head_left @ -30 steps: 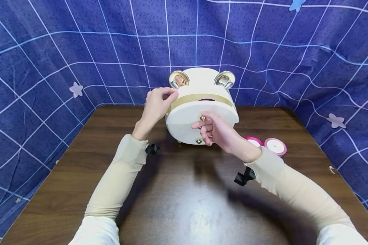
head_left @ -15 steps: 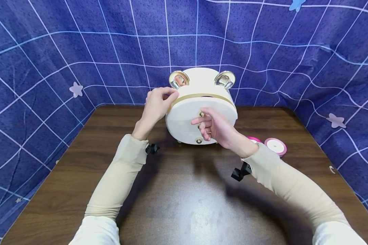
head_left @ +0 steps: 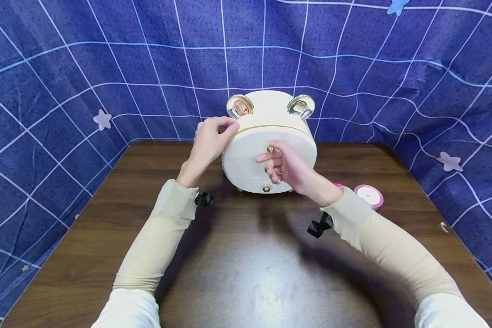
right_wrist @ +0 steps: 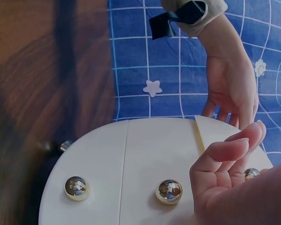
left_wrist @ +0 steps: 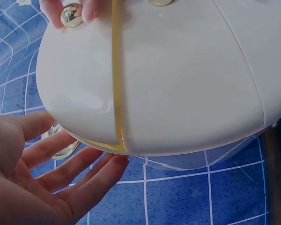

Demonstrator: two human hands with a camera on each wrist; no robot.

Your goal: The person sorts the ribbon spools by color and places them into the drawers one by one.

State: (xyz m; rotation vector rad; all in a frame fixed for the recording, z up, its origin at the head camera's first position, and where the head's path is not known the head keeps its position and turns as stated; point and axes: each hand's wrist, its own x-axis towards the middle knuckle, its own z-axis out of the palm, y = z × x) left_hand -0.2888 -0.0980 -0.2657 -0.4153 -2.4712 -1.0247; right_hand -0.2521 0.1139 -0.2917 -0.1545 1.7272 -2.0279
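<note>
A white rounded drawer box (head_left: 246, 168) with two gold ears stands on the table, with gold ball knobs down its front. My right hand (head_left: 293, 171) pinches the top drawer's knob (left_wrist: 71, 15) between finger and thumb. In the left wrist view that drawer (left_wrist: 79, 79) stands slightly out, a thin yellow edge (left_wrist: 116, 70) showing beside it. My left hand (head_left: 210, 141) rests its fingertips on the box's upper left side, below the left ear (head_left: 239, 107); its fingers are loosely extended (left_wrist: 91, 183). The middle knob (right_wrist: 169, 191) and bottom knob (right_wrist: 77, 188) are untouched.
To the right of the box lies a pink-rimmed ribbon spool (head_left: 369, 196). A brighter pink spool (head_left: 338, 185) is mostly hidden behind my right wrist. A blue gridded cloth (head_left: 168, 68) hangs behind the brown wooden table (head_left: 238, 255).
My right hand has moved away from me, pushing the top drawer in until its gap is nearly gone. The dark contents seen inside are now hidden. My left hand has stayed put.
</note>
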